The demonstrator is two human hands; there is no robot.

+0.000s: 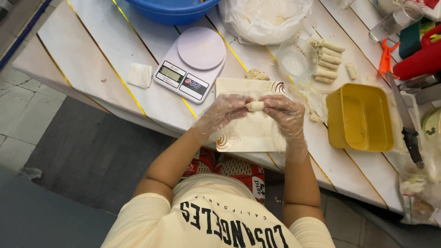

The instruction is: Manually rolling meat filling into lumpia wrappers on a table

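Left hand: the left hand, in a thin clear plastic glove, has its fingers closed on the left end of the small pale rolled pastry.
Right hand: the right hand, gloved the same way, has its fingers pinched shut on the roll's right end.
Roll position: held between both hands, just above the cream rectangular plate with brown swirl corners, near the table's front edge.
Risk, unrolling: the wrapper's seam could open if the finger pressure slackens, because the roll is supported only at its ends.
Risk, tearing: too hard a pinch could split the thin wrapper; loose glove film could also catch in the fold.
Risk, drop: a slip would probably land the roll on the plate, but the plate overhangs toward the lap, so it could go off the edge.
Yellow rectangular plastic tub: to the right of the plate; appears empty.
Small clear glass bowl: behind the plate; contents cannot be told, possibly clear liquid.
Finished rolls: a stack lying on the white slatted table, just beside the bowl.
White plastic bag: holds pale sheets, probably wrappers.
Blue round basin: contents hidden.
White digital kitchen scale: platform bare.
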